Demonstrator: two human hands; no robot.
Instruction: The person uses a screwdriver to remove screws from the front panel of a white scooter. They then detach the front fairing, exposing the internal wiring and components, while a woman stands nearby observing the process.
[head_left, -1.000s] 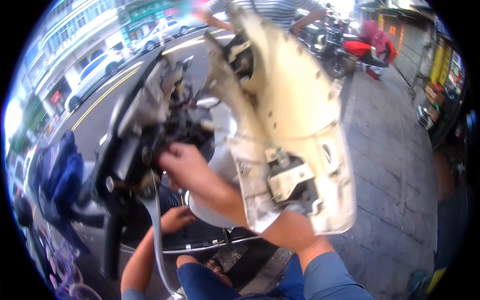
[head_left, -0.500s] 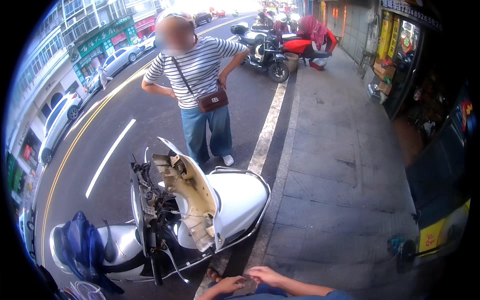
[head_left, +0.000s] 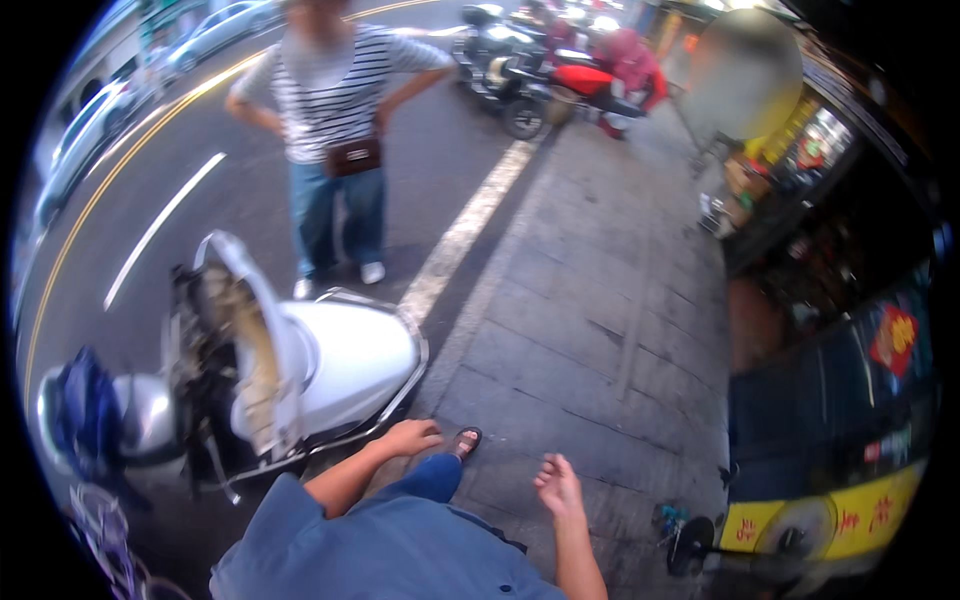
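Note:
My left hand [head_left: 412, 437] hangs in front of my body, its fingers loosely bent and apart, with nothing seen in it. It is nearest to the white scooter [head_left: 352, 350], a short gap away from its metal side rail. My right hand [head_left: 560, 484] is held up over the pavement, fingers half curled and apart, also holding nothing visible. The scooter's front panel [head_left: 262, 355] stands loose, and its pale inner side shows. Dark wiring and bare parts [head_left: 200, 345] lie exposed beside that panel. A blue cloth [head_left: 88, 410] covers part of the scooter's left end.
A person in a striped shirt [head_left: 335, 100] stands behind the scooter, hands on hips. Parked motorbikes [head_left: 510, 75] line the kerb farther back. Shopfronts with a yellow panel [head_left: 880, 510] border the paved walkway [head_left: 560, 330] on the right. A bicycle [head_left: 110, 540] is at lower left.
My hands, close together before, have moved apart, the right one farther right. The view has turned right, so the scooter and the standing person appear farther left. My foot has stepped onto the pavement.

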